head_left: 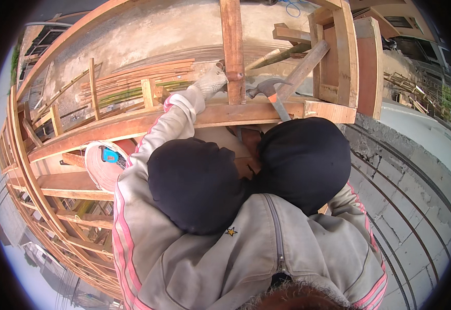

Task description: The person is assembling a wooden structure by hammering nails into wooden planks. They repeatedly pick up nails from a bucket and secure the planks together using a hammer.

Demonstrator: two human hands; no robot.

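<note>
Pose: gloved left hand outstretched at post | right hand hidden

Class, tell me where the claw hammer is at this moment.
In the head view, the claw hammer is right of centre, just right of the upright wooden post, its handle running down behind the right knee.

Daylight falls on a stained, pale floor ahead; to the right runs a wall of rough grey blocks.
</note>
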